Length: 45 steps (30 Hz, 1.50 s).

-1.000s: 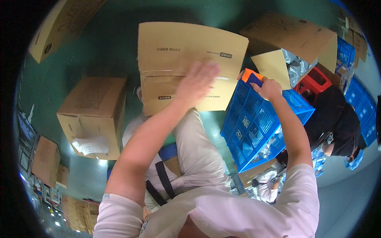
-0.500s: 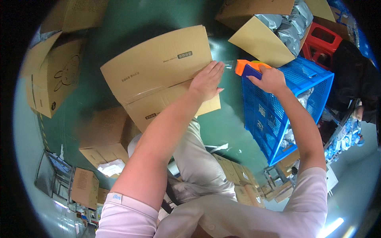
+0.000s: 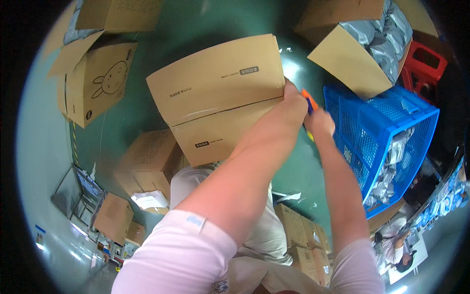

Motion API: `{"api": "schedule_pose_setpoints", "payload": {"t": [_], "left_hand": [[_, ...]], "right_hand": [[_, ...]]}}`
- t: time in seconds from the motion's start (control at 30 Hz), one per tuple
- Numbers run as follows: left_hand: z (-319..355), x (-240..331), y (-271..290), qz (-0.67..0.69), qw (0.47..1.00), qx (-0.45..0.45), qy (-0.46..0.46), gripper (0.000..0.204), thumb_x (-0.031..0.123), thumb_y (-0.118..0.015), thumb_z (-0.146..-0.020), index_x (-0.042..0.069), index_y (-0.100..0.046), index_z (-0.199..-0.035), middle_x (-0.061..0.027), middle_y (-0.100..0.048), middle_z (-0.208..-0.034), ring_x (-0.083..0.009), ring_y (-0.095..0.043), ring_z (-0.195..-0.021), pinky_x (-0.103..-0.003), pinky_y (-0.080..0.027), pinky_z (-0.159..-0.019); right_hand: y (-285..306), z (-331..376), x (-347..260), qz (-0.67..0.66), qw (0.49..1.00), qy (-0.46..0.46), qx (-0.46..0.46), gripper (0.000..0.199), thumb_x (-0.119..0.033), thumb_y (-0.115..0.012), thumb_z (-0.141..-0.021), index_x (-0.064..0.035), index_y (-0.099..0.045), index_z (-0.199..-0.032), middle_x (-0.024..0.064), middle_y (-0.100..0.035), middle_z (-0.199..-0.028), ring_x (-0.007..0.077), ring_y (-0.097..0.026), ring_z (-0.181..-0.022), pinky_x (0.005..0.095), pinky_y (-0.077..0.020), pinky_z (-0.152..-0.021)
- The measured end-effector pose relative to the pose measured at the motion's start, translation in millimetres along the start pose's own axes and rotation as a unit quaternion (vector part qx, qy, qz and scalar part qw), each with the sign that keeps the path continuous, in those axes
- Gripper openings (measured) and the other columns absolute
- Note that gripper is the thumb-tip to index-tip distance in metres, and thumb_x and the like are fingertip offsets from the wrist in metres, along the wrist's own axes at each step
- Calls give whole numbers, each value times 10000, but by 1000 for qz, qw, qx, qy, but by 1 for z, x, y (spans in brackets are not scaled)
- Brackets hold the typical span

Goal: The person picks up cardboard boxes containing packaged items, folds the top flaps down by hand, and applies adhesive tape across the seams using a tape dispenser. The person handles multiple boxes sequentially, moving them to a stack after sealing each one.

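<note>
The closed cardboard box [image 3: 220, 98] sits at the centre of the view, its two top flaps meeting in a seam that runs toward three o'clock. The left hand [image 3: 293, 105] presses flat on the box's right-hand edge, fingers spread rather than closed on anything, steadying it where the seam ends. Just beside it at three o'clock, the right hand [image 3: 320, 122] has its grip clamped on an orange and blue tool [image 3: 308, 102], only the tip of which shows above the knuckles; what kind of tool it is cannot be told from here. The two hands are nearly touching, and that is the likeliest trouble: if the tool is drawn along the seam while the left hand stays at its end, the tip could catch the fingers. The box is also held at one edge only, so a hard push could skid or turn it on the green floor [image 3: 196, 24]. At three o'clock of the hands stands a blue plastic crate [image 3: 391, 122] holding grey bags, close enough to knock an elbow. An open carton of grey packets [image 3: 362, 44] lies at one o'clock, and a box with a rabbit drawing [image 3: 100, 78] at nine o'clock.
</note>
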<state>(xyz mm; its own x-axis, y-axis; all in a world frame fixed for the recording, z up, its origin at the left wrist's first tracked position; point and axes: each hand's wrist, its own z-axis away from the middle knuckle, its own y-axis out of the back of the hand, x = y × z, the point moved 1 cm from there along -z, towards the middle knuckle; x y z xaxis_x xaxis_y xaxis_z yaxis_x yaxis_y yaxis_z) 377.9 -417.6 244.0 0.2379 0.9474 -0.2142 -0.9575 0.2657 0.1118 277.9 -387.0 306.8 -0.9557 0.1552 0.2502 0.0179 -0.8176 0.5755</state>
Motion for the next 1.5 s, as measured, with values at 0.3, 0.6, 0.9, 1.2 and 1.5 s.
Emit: {"api": "schedule_pose_setpoints", "payload": {"t": [0.3,0.6,0.9,1.2,1.5], "left_hand": [[120,80,-66,600,439,605,283,441,217,-634,-851,-8,-594,-1228,-187,-505,-1423,-355,-373,-1420,-488,-278,-1193],[331,403,-222,893,388,-99,205,396,276,-550,-896,24,-675,-1175,-237,-642,-1248,-365,-605,-1200,-445,-478,-1035],[520,502,-100,927,58,-142,341,392,302,-526,-879,70,-717,-1131,-193,-689,-1192,-375,-643,-1124,-455,-506,-979],[544,516,-76,924,8,-112,365,364,294,-534,-872,96,-731,-1106,-176,-691,-1194,-358,-645,-1129,-453,-504,-982],[527,411,-203,922,97,-13,375,394,286,-548,-868,54,-708,-1143,-202,-683,-1198,-376,-636,-1133,-446,-499,-983]], "right_hand": [[-167,146,150,-128,988,-84,-37,896,-777,-446,-875,74,-714,-951,331,-679,-1023,469,-652,-1045,524,-499,-934],[-175,244,134,-160,986,-9,-38,908,-776,-482,-862,94,-708,-994,323,-686,-1037,464,-653,-1047,493,-489,-954],[-32,286,147,-125,987,101,26,864,-734,-527,-866,95,-695,-1043,311,-684,-1084,451,-650,-1072,490,-497,-945],[37,277,174,-50,989,122,62,871,-758,-516,-849,65,-707,-1063,285,-689,-1118,433,-654,-1086,485,-492,-968],[41,298,216,-202,969,69,123,866,-751,-514,-861,77,-721,-1010,312,-695,-1045,457,-650,-1069,493,-488,-945]]}}
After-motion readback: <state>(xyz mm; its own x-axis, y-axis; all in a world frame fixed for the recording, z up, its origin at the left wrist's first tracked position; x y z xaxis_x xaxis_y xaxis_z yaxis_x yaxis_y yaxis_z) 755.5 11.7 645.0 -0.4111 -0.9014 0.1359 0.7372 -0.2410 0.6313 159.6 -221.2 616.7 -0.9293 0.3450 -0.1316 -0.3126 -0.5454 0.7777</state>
